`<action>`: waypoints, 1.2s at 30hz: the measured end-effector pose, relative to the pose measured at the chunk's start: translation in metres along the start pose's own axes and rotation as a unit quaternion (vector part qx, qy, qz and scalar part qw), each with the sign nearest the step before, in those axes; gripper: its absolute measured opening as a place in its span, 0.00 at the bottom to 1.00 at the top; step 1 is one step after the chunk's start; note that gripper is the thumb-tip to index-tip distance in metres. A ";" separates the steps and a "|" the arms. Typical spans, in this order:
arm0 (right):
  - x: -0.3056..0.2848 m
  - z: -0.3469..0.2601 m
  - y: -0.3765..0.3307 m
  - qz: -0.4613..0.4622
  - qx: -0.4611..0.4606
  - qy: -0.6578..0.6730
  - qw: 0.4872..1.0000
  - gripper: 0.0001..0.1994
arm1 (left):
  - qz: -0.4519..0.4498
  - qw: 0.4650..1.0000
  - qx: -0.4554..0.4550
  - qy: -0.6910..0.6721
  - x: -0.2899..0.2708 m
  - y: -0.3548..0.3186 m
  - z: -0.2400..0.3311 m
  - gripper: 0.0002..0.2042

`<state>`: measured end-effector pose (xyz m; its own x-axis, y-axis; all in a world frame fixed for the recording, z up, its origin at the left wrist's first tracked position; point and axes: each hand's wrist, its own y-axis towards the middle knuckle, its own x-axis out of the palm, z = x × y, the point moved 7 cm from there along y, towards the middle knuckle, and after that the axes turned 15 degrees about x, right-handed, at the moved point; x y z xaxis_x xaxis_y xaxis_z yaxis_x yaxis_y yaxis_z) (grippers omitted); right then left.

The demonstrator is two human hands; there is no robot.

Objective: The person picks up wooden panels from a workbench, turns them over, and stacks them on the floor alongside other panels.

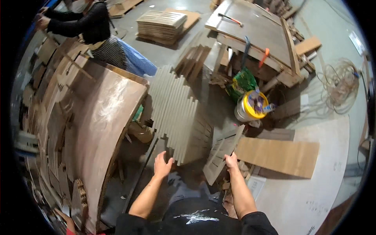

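A tall stack of thin grey panels (172,105) stands on edge in front of me, its top edges stepped unevenly. Slots show on the face at its right side. My left hand (162,164) is over the near end of this stack, fingers apart, holding nothing. At its right, my right hand (231,160) grips the edge of one slotted grey panel (221,154), which is tilted and apart from the stack. A brown wood-grain board (280,156) lies just right of that hand.
Left is a worktable (113,102), where another person (90,31) stands. A bucket with a yellow rim (243,111) sits below a bench (258,31) bearing a hammer (231,19). Farther back is a flat panel pile (160,27). A large pale board (309,199) lies right.
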<state>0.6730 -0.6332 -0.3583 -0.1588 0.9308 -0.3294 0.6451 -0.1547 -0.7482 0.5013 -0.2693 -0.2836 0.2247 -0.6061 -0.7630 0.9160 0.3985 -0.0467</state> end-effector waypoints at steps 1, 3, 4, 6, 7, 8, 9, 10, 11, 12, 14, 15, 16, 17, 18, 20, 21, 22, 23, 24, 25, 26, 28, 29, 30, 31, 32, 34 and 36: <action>0.009 -0.005 0.011 -0.005 -0.001 -0.007 1.000 0.19 | -0.006 0.998 -0.046 -0.029 0.015 0.000 -0.014 0.29; 0.019 -0.008 0.031 -0.032 0.004 -0.005 0.999 0.20 | -0.023 0.976 -0.147 -0.156 0.042 0.003 -0.009 0.29; 0.022 -0.007 0.042 -0.024 -0.026 -0.020 0.999 0.19 | -0.016 0.980 -0.133 -0.147 0.056 0.006 -0.009 0.29; 0.030 -0.019 0.051 -0.011 -0.060 -0.047 0.997 0.18 | -0.016 0.985 -0.134 -0.110 0.077 0.010 -0.016 0.31; 0.029 -0.026 0.052 -0.007 -0.060 -0.053 0.997 0.18 | -0.033 0.980 -0.162 -0.109 0.075 0.013 -0.003 0.33; 0.032 -0.034 0.047 -0.023 -0.028 -0.071 0.997 0.19 | -0.031 0.976 -0.185 -0.111 0.076 0.012 -0.006 0.34; 0.033 -0.038 0.041 -0.038 0.004 -0.087 0.995 0.20 | -0.034 0.974 -0.201 -0.103 0.074 0.009 -0.009 0.35; 0.027 -0.043 0.043 -0.035 0.003 -0.096 0.995 0.20 | -0.044 0.975 -0.199 -0.091 0.071 0.011 -0.003 0.35; 0.021 -0.044 0.046 -0.062 0.024 -0.070 0.995 0.21 | -0.054 0.976 -0.197 -0.078 0.071 0.014 0.001 0.36; 0.017 -0.045 0.047 -0.089 0.046 -0.043 0.994 0.21 | -0.053 0.974 -0.202 -0.085 0.076 0.017 0.003 0.36; 0.023 -0.057 0.037 -0.106 0.013 -0.038 0.994 0.21 | -0.050 0.975 -0.210 -0.059 0.075 0.022 0.003 0.37; 0.029 -0.062 0.032 -0.121 -0.019 -0.026 0.992 0.21 | -0.046 0.973 -0.218 -0.061 0.075 0.022 0.003 0.37; 0.035 -0.053 0.047 -0.124 -0.107 -0.019 0.986 0.21 | -0.045 0.974 -0.215 -0.055 0.075 0.026 0.009 0.37; 0.045 -0.039 0.067 -0.141 -0.067 -0.057 0.986 0.22 | -0.040 0.973 -0.222 -0.047 0.074 0.024 0.013 0.38; 0.052 -0.026 0.086 -0.156 -0.027 -0.096 0.983 0.23 | -0.036 0.969 -0.237 -0.063 0.073 0.027 0.019 0.37; 0.081 -0.035 0.083 -0.217 0.028 -0.115 0.969 0.25 | -0.025 0.964 -0.257 -0.065 0.079 0.024 0.022 0.35; 0.093 -0.055 0.068 -0.247 0.078 -0.137 0.956 0.26 | -0.022 0.961 -0.267 -0.069 0.084 0.019 0.025 0.34; 0.097 -0.078 0.059 -0.252 0.087 -0.081 0.960 0.29 | -0.017 0.957 -0.283 -0.069 0.086 0.013 0.034 0.34; 0.097 -0.109 0.054 -0.257 0.076 -0.056 0.962 0.29 | -0.008 0.955 -0.288 -0.074 0.088 0.018 0.046 0.31; 0.095 -0.118 0.092 -0.217 -0.035 -0.083 0.972 0.26 | 0.000 0.953 -0.293 -0.078 0.094 0.023 0.055 0.29; 0.086 -0.133 0.126 -0.177 -0.148 -0.106 0.967 0.24 | 0.008 0.949 -0.305 -0.080 0.103 0.022 0.062 0.29; 0.080 -0.161 0.149 -0.165 -0.186 -0.068 0.966 0.21 | 0.055 0.944 -0.316 -0.081 0.111 0.015 0.062 0.26; 0.076 -0.220 0.182 -0.154 -0.210 -0.057 0.964 0.18 | 0.136 0.930 -0.326 -0.099 0.117 0.001 0.071 0.21; 0.080 -0.252 0.194 -0.160 -0.204 -0.089 0.962 0.16 | 0.142 0.927 -0.333 -0.099 0.119 -0.003 0.077 0.21; 0.086 -0.271 0.215 -0.195 -0.160 -0.124 0.960 0.17 | 0.153 0.919 -0.345 -0.117 0.124 -0.003 0.084 0.20; 0.093 -0.282 0.234 -0.230 -0.114 -0.159 0.953 0.18 | 0.164 0.910 -0.359 -0.131 0.128 -0.007 0.090 0.20; 0.099 -0.286 0.258 -0.259 -0.102 -0.221 0.935 0.20 | 0.173 0.908 -0.356 -0.133 0.136 -0.011 0.093 0.20; 0.112 -0.286 0.248 -0.266 0.020 -0.329 0.906 0.29 | 0.177 0.878 -0.401 -0.192 0.167 -0.034 0.094 0.20; 0.107 -0.277 0.237 -0.279 0.120 -0.438 0.846 0.37 | 0.225 0.803 -0.451 -0.318 0.197 -0.052 0.097 0.22</action>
<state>1.0156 -0.4784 -0.4111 -0.9495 0.2948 -0.1077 0.1330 0.0671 -0.9888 0.5298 -0.4764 -0.3693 0.8523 -0.3756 -0.3640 0.1456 0.8388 -0.5246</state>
